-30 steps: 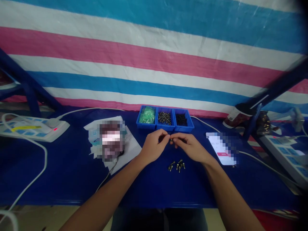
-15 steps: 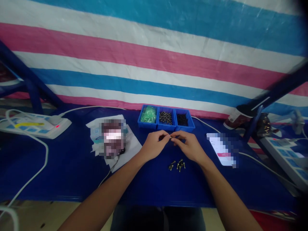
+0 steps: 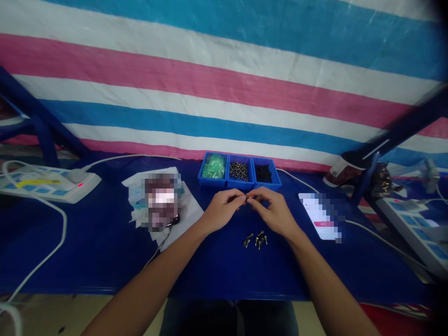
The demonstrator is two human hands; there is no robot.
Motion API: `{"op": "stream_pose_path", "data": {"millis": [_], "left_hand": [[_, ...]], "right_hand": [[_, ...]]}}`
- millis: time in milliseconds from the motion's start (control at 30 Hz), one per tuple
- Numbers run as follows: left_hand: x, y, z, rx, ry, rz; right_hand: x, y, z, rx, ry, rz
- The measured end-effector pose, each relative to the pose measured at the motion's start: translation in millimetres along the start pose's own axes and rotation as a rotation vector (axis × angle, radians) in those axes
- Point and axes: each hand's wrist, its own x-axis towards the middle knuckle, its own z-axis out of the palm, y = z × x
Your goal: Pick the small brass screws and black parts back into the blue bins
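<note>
Left hand [image 3: 224, 211] and right hand [image 3: 276, 211] meet, pinching a small piece [image 3: 248, 197] at the fingertips. A few fittings [image 3: 260, 240], seemingly done, lie nearer the body; beyond the hands, blue bins [image 3: 240, 185] hold plenty more.

1 lit phone [image 3: 318, 217], 2 power strips [image 3: 416, 224], striped sheet [image 3: 224, 93]

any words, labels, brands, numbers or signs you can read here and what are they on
Nothing reads clearly enough to quote.
Phone screen: small marks, partly pixelated, unreadable.
White label on the dark red container: too small.
Crumpled wrapper: print blurred and partly pixelated.
Yellow strip on the left power strip: no legible print.
</note>
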Motion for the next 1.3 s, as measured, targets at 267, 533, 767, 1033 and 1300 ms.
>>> {"op": "stream_pose_path", "data": {"millis": [267, 533, 767, 1033, 1300], "left_hand": [[0, 2, -2.9, 0.091, 0.331, -0.006], [4, -5, -9.1, 0.062, 0.479, -0.057], [2, -5, -2.8, 0.110, 0.400, -0.020], [1, -5, -1.9, 0.140, 0.362, 0.010], [0, -4, -2.6, 0.177, 0.343, 0.028]], "right_hand": [[-1, -3, 2, 0.058, -0.149, 0.064], [2, 16, -8, 0.109, -0.050, 0.269], [-10, 11, -27, -0.082, -0.827, 0.319], [-13, 14, -11, -0.074, -0.724, 0.102], [-10, 14, -12, -0.025, -0.596, 0.070]]}}
